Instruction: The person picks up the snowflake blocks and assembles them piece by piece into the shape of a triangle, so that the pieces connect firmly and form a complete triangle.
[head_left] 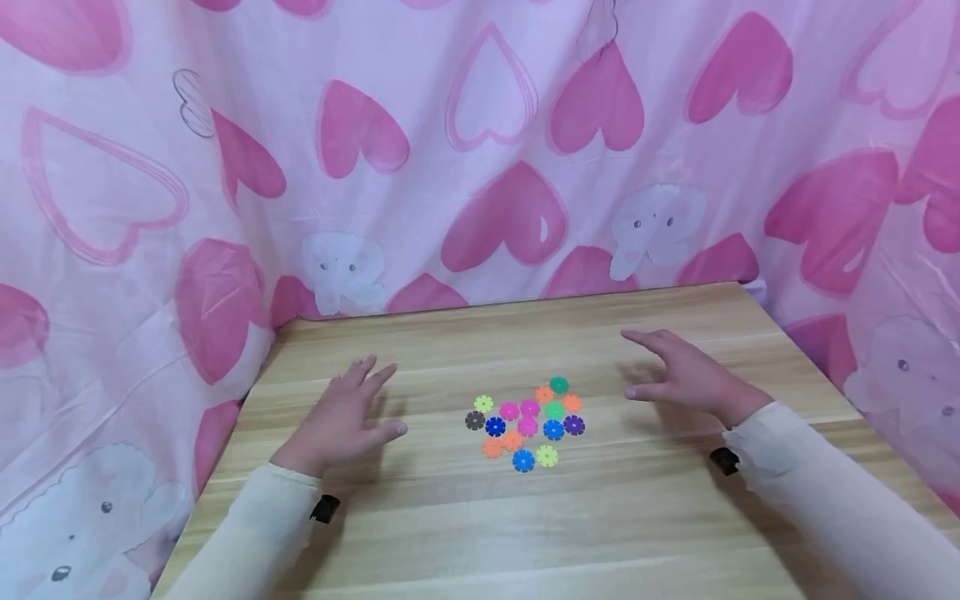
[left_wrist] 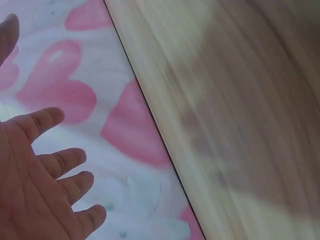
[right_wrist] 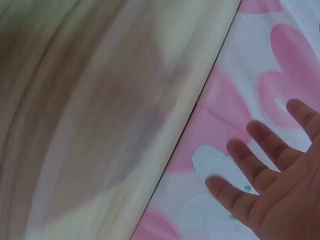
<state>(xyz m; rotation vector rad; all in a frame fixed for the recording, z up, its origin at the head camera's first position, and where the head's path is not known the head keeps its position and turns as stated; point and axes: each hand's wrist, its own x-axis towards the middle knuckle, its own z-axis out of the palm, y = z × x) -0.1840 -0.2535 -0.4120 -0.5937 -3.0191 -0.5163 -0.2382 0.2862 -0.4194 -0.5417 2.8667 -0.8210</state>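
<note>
Several small notched plastic discs lie in a loose cluster on the wooden table, among them a dark blue disc [head_left: 495, 427], a purple disc [head_left: 573, 425], a green disc [head_left: 558, 385] and a brown disc [head_left: 475, 420]. To the left of the cluster, my left hand [head_left: 341, 421] hovers over the table with fingers spread and nothing in it. My right hand [head_left: 690, 375] is held above the wood on the other side, thumb and fingers apart, also holding nothing. Both wrist views show bare palms with extended fingers; the discs are outside those views.
The wood-grain table [head_left: 450, 533] reaches back to a pink curtain [head_left: 420, 208] printed with hearts and white cartoon animals. That curtain also hangs along the left and right sides. A small black piece [head_left: 326, 508] shows at the left cuff, another [head_left: 724, 461] at the right.
</note>
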